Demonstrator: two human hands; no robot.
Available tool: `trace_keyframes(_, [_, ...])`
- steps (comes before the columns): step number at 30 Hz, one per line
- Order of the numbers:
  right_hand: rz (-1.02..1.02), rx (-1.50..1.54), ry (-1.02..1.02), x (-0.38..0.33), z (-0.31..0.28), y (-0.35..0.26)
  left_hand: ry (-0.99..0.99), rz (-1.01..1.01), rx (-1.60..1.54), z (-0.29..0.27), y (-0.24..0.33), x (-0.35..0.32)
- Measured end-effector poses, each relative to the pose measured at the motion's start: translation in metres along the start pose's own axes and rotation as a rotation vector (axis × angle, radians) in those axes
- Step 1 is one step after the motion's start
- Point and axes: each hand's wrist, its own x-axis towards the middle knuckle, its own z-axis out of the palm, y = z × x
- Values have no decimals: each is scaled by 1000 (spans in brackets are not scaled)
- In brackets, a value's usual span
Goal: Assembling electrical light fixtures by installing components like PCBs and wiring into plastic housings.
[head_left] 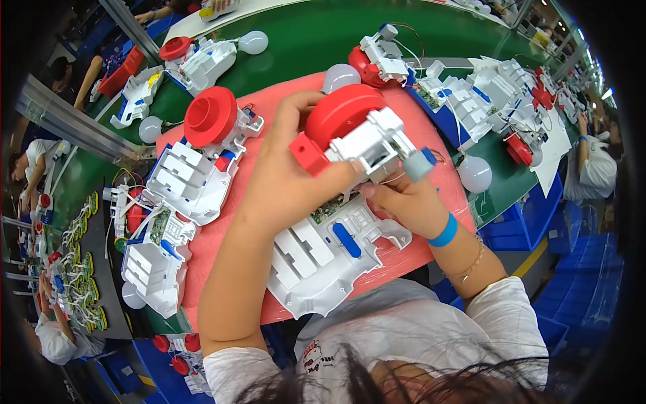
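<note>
My left hand [286, 178] grips a red-and-white plastic assembly, a round red drum [346, 111] joined to a white housing [380, 138] with a grey knob on its side. Its thumb presses against the white housing. Just beneath, the fingers of my right hand [404, 205] are pinched together at the underside, by some thin wires; what they hold is hidden. Below both hands lies an open white plastic shell [313, 266] with a blue strip and a green circuit board, partly covered by my hands. A pink foam mat [441, 161] is under it.
Similar white shells with red drums [212, 118] lie at the left. More white shells [471, 101] and a white bulb-shaped part [475, 174] are at the right. Behind the mat runs a green table [296, 50]. Blue bins [518, 225] stand lower right. Other people work around.
</note>
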Motion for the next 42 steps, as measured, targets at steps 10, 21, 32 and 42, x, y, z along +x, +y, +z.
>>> trace_keyframes(10, [-270, -446, 84, -8, -19, 12, 138, -241, 14, -4, -5, 3])
trace_keyframes(21, [-205, -356, -344, -7, -51, -6, 51, -146, 148, -12, -11, 5])
trace_keyframes(32, [47, -429, -492, 37, 1, 5, -67, -251, 85, -30, 2, 0])
trace_keyframes(42, [-251, -656, -221, 40, 6, 11, 66, -316, 11, -34, -22, 5])
